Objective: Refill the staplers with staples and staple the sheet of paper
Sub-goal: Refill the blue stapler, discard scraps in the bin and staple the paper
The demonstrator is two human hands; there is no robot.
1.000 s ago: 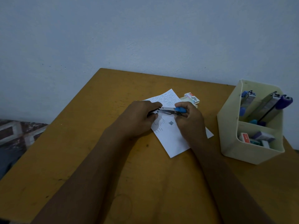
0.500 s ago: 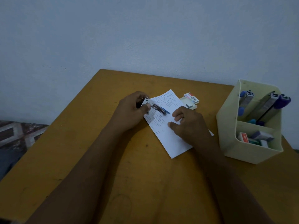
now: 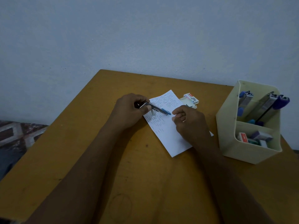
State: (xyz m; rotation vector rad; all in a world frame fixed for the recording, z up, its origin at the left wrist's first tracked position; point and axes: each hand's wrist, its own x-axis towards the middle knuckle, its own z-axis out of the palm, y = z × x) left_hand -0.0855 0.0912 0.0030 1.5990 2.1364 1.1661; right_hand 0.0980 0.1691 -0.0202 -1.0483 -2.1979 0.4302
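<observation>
Pale blue-grey wall (image 3: 145, 38) behind, ochre bench (image 3: 90, 159) below. Printed sheet of paper (image 3: 168, 136) lying flat and askew near mid-bench. Left hand (image 3: 129, 110) at the sheet's upper left edge, fingers curled round the metal end of a small stapler (image 3: 157, 109); blue tip pointing right, over the printed lines. Right hand (image 3: 189, 123) resting on the sheet just beside that blue tip, fingers loosely curled, nothing gripped. Staple boxes (image 3: 191, 99) just beyond the sheet's far corner, partly hidden by it. Cream organiser (image 3: 229, 143) standing well to the right: blue stapler (image 3: 244, 101) and purple stapler (image 3: 281, 102) upright in the back compartment, small boxes (image 3: 243, 137) in the front one. Patterned floor (image 3: 19, 135) off the bench's left edge.
</observation>
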